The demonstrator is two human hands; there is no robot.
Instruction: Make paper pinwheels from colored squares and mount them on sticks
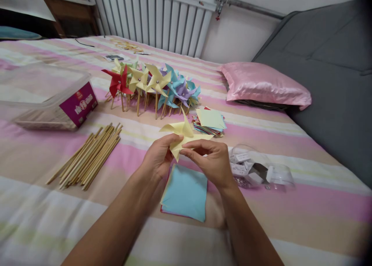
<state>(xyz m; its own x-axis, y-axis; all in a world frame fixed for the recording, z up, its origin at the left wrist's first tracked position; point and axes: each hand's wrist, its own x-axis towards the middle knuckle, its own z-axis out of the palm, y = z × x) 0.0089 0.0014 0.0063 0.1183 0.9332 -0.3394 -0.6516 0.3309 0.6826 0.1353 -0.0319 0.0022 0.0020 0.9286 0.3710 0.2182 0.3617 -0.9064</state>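
Well to the left of the blue stack [186, 192], we see a clear tub [43, 113] with a purple label [80, 105] on the bed [29, 204]. Nearer to the blue stack, still on its left, we have a loose bundle of sticks [90, 157] lying aslant. Beyond the blue stack and somewhat left, our pinwheels [157, 82] crowd together on their stems, in red, yellow, blue, purple and green. Just beyond the left edge of the blue stack, our left hand [159, 153] pinches the yellow paper [180, 130], thumb on top. We hold this paper raised past the far edge of the blue stack, its points bent, one of them standing up. Our right hand [213, 159], by the far right corner of the blue stack, pinches the paper's near side between thumb and fingertip. Farther beyond the blue stack, slightly right, sits a yellow-topped pile [210, 119]. Right of the blue stack lie clear packaging [281, 175] and, much farther back, a pink pillow [264, 84].
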